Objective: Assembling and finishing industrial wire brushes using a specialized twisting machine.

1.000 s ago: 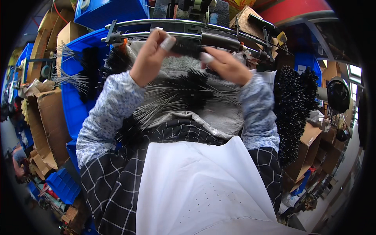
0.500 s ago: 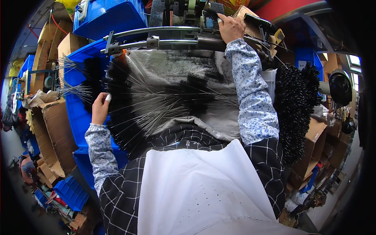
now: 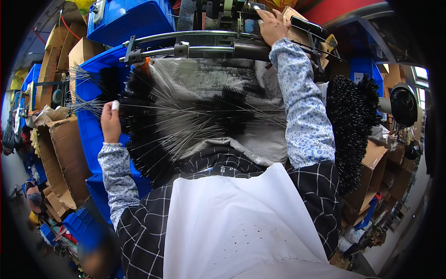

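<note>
Many black-bristled wire brushes (image 3: 146,135) lie fanned across a grey cloth (image 3: 186,74) in front of me, their bare wire stems pointing to the middle. At the left edge of this fan, my left hand (image 3: 110,122) pinches the end of one wire brush, a white wrap on a fingertip. My right hand (image 3: 273,28) reaches over the metal rails to the bench machine (image 3: 227,21), fingers stretched and apart, one fingertip also wrapped in white. Nothing is visibly gripped in it. A smaller bunch of black brushes (image 3: 230,109) lies mid-cloth.
Curved metal rails (image 3: 204,35) cross beyond the cloth. A blue bin (image 3: 90,135) stands at left, another blue crate (image 3: 130,23) behind it. A dense stack of black brushes (image 3: 350,135) rises at right. Cardboard boxes (image 3: 69,162) stand on the far left.
My left hand has moved slightly left and up along the brush fan's edge. My right hand has shifted up, its fingers stretching out; the black brush at its fingertips no longer shows there.
</note>
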Tool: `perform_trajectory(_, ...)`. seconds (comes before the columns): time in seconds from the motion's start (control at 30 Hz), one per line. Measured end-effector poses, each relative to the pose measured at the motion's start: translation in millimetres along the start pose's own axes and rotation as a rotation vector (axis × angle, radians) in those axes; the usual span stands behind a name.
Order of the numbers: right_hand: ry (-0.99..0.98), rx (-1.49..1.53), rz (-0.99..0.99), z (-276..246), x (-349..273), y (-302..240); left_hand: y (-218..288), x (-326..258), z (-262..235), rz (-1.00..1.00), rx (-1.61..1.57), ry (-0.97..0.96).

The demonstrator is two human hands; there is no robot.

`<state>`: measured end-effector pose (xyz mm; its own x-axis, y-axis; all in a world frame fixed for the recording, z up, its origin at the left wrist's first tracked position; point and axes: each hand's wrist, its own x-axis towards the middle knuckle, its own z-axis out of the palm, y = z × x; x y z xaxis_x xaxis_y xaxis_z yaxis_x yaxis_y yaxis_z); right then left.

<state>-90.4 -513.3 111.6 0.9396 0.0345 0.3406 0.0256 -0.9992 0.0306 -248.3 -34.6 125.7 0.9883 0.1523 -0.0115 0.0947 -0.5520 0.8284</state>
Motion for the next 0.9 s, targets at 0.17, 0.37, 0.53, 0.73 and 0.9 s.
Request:
perform_trajectory(0.17, 0.010, 0.048, 0.259, -22.7, -23.7, -8.7, 4.0, 7.8, -49.4, 0.160, -0.137, 0.456)
perform_trajectory(0.37, 0.104, 0.305, 0.234, -7.5, -21.4, -5.5, 47.9, 33.0, -102.3, 0.497, 0.294, 0.698)
perform_trajectory(0.53, 0.117, 0.347, 0.205, -2.5, -16.3, -24.1, 69.3, 3.1, -129.5, 0.538, 0.880, 0.799)
perform_trajectory(0.73, 0.158, 0.327, 0.188, 0.3, -10.8, -44.5, 49.4, -0.2, -140.8, 0.446, -0.216, 0.718)
perform_trajectory(0.9, 0.107, 0.221, 0.222, -14.3, -5.6, -87.6, 71.1, 6.3, -104.2, 0.499, 0.598, 0.742)
